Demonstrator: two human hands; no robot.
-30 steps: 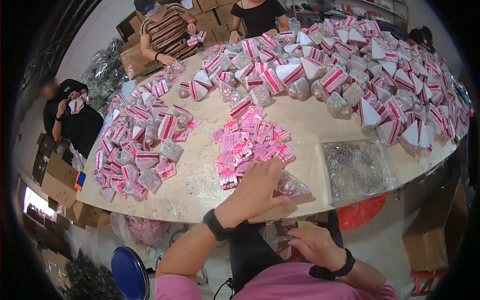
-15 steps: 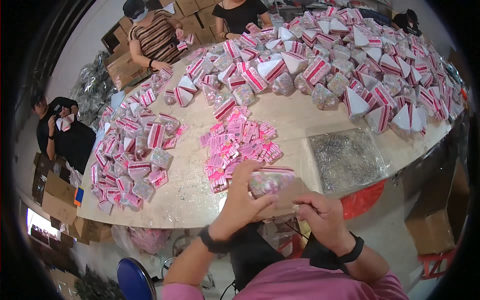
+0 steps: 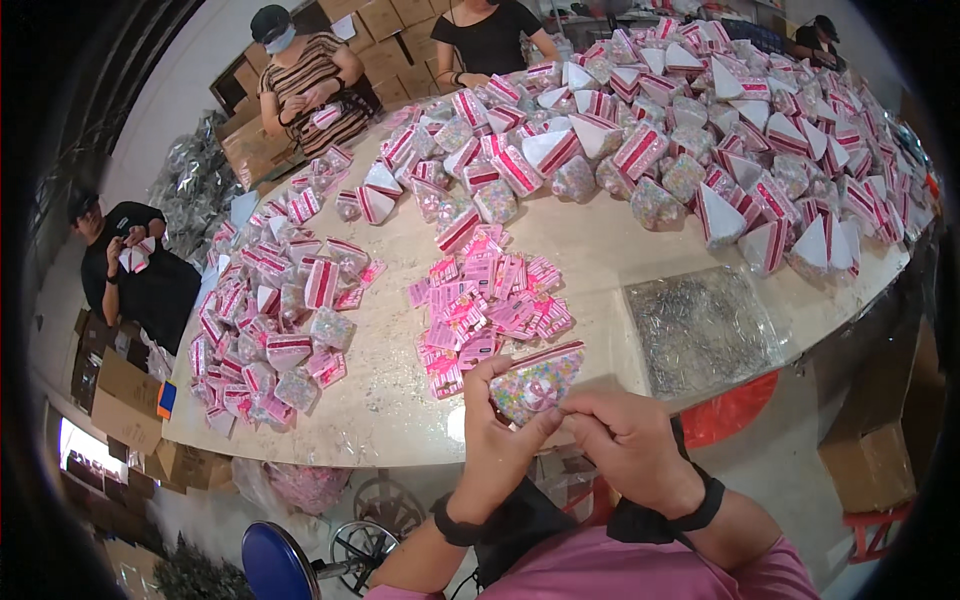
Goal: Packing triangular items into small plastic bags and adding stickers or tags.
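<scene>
My left hand [image 3: 500, 430] is closed round a cake-slice-shaped wedge [image 3: 538, 385], holding it above the table's near edge. Its visible face is covered in multicoloured sprinkles, with a pink round decoration low on it and a dark pink stripe along the top. Against its lower corner, my right hand [image 3: 630, 440] is bent with thumb and forefinger pinched together; whatever is between them cannot be made out. Just beyond the wedge lies a loose heap of pink printed cards [image 3: 490, 305].
Similar wedges cover the far side in a big pile [image 3: 640, 150], with a smaller pile [image 3: 285, 310] at the left. A shallow clear tray [image 3: 640, 345] of thin metal pieces lies right. Several people work round the table [image 3: 390, 420]. A blue stool [image 3: 280, 562] stands lower left.
My hands have come together at the wedge, which has turned its sprinkled face toward me. The right hand has moved left to touch it. Across the table, a person's hands have drawn back.
</scene>
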